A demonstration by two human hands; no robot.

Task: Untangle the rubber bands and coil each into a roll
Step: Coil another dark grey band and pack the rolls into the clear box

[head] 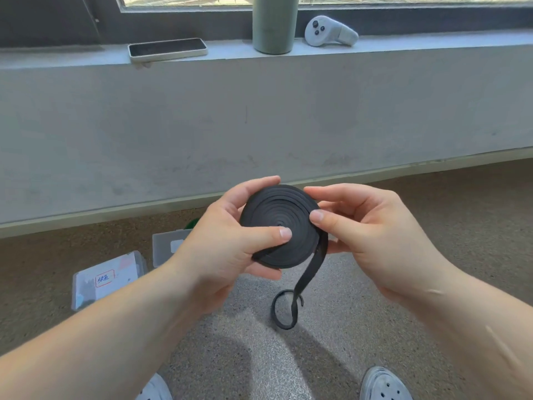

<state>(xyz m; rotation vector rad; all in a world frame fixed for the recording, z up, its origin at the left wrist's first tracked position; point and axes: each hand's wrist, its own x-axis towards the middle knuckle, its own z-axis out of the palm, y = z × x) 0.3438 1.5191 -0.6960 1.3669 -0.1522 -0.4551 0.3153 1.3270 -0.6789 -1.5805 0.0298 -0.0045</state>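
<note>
While the loose tail (307,277) is hanging below the hands with its end curling above the floor (331,356), the left hand (230,241) is clamping the rubber band roll (279,223) in mid-air, thumb pressing its face, fingers behind, and the right hand (366,226) is pinching the rim where the tail is leaving. To my eye, the right should be laying the tail on flat, taut and untwisted, the left stopping the spiral springing open.
</note>
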